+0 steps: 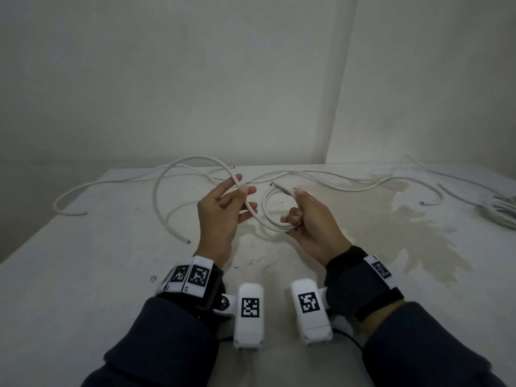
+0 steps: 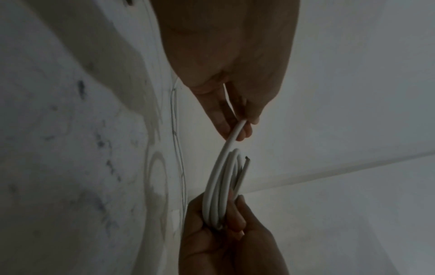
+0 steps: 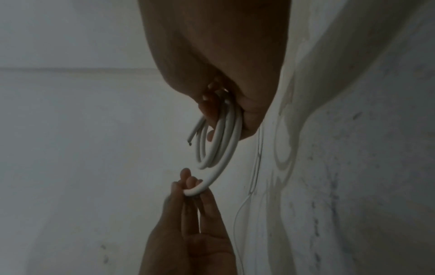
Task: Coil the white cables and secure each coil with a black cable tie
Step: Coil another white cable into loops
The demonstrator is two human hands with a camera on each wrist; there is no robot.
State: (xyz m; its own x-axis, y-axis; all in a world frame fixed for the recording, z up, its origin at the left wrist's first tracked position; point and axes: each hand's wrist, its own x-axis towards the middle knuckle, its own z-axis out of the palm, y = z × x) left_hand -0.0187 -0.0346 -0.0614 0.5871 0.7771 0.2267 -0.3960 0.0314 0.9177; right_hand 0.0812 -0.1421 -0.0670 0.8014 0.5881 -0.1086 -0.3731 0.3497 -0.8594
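Note:
A small coil of white cable (image 1: pixel 272 210) hangs above the table, gripped by my right hand (image 1: pixel 303 216) at its right side, with the cut end (image 1: pixel 275 184) sticking out at the top. My left hand (image 1: pixel 234 199) pinches the free run of the same cable (image 1: pixel 240 188) between thumb and fingers, just left of the coil. That run arcs up in a big loop (image 1: pixel 173 174) and falls to the table. The wrist views show the coil (image 2: pixel 221 188) (image 3: pixel 219 143) edge-on in my right hand (image 2: pixel 226 230) (image 3: pixel 235 115), and my left hand (image 2: pixel 235 126) (image 3: pixel 190 188) pinching the strand. No black tie is visible.
More loose white cables (image 1: pixel 349 180) trail across the back of the white table (image 1: pixel 111 275), with another bundle (image 1: pixel 499 216) at the far right edge. A brown stain (image 1: pixel 413 227) marks the right half. Walls close off the back and right.

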